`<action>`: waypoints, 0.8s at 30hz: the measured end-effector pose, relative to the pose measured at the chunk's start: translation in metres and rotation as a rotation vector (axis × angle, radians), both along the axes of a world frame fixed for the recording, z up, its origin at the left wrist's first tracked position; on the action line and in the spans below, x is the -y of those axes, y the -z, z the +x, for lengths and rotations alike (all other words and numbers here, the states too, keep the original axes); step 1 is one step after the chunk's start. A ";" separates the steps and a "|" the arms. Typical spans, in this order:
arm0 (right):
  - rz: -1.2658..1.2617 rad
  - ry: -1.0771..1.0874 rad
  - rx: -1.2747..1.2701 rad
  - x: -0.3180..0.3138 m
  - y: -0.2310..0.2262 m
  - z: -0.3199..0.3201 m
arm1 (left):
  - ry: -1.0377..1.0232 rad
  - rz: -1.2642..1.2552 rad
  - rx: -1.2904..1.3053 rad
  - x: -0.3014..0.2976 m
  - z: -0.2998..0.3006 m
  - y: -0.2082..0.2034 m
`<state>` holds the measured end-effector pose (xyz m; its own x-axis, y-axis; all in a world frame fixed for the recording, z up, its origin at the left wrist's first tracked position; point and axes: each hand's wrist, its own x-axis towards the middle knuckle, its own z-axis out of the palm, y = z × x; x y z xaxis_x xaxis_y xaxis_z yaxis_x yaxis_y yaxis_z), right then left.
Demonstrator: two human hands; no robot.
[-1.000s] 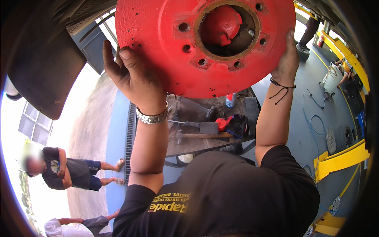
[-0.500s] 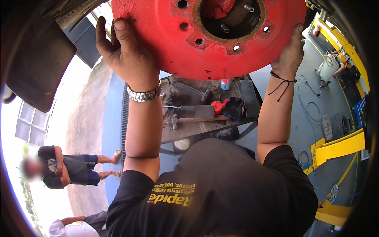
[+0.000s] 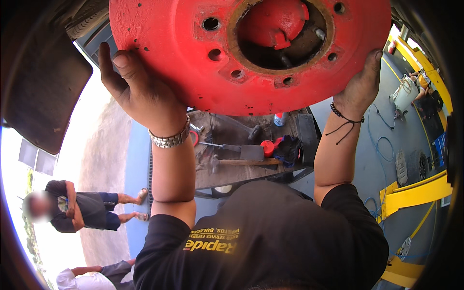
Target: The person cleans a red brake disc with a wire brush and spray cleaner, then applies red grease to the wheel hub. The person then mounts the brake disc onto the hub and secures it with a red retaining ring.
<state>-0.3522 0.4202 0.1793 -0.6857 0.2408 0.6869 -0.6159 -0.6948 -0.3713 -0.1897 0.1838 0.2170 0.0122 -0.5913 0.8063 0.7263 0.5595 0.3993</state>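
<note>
Fingers of your left hand (image 3: 140, 94) are spreading flat against the red brake drum (image 3: 203, 63) overhead, wrist bent back; your right hand (image 3: 360, 87) is cupping its opposite rim, fingers closed together. Below your fingers, a cluttered work cart (image 3: 251, 150) is standing.

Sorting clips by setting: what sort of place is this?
Probably a vehicle repair workshop: both hands hold a round red metal brake drum overhead, a cluttered tool cart stands below, and yellow steel lift arms lie on the grey floor.
</note>
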 end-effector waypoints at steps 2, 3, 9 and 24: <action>0.006 0.025 -0.008 0.000 -0.003 0.000 | -0.004 0.018 -0.007 -0.001 0.000 -0.002; 0.016 0.035 -0.010 0.000 -0.004 0.000 | -0.022 0.035 0.001 -0.001 0.000 -0.002; 0.111 0.033 0.050 -0.004 0.000 0.009 | -0.011 0.135 0.025 -0.001 0.000 0.004; 0.135 0.174 0.190 -0.006 -0.007 0.017 | 0.300 0.324 -0.010 -0.011 0.006 0.003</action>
